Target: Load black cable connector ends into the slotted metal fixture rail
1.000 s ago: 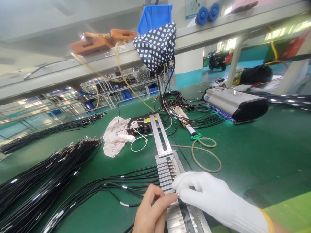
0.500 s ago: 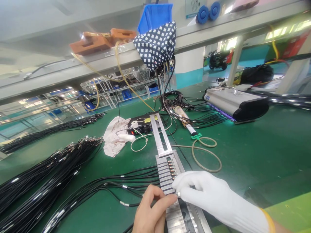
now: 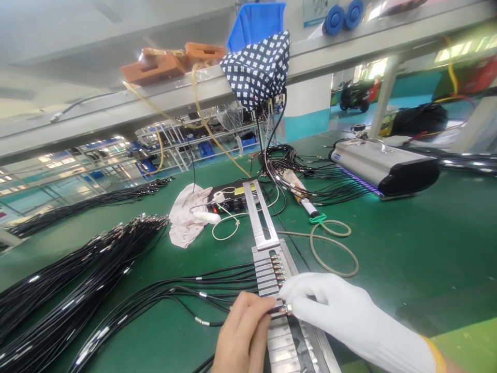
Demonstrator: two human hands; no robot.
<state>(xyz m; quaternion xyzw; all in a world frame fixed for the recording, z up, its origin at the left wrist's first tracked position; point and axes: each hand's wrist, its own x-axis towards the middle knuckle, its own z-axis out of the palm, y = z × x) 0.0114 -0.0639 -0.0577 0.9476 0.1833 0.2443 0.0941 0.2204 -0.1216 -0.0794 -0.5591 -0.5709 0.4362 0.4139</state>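
Note:
My bare left hand (image 3: pixel 246 329) is closed, pinching a black cable (image 3: pixel 276 313) just behind its end. The metal connector (image 3: pixel 286 309) on that cable sits between the fingertips of my right hand (image 3: pixel 337 305), which wears a white glove with a yellow cuff. Both hands are over a slotted metal jig (image 3: pixel 281 344). Several other black cables (image 3: pixel 229 274) lie in the jig's upper slots, their connector ends (image 3: pixel 277 263) lined up along its right side. A flat metal bar with a long opening (image 3: pixel 252 215) extends from the jig's far end.
Thick bundles of black cables (image 3: pixel 89 274) cover the left of the green table (image 3: pixel 388 248). Beyond the jig are a white cloth (image 3: pixel 184 225), a black control box (image 3: pixel 221 192) and a syringe (image 3: pixel 306 204) with a hose. At the right, a silver lamp unit (image 3: pixel 373 160) glows purple over cable ends.
The whole view has shifted slightly. My left fingers have drawn back a little from the right ones, and the connector with a short stretch of cable now shows between them.

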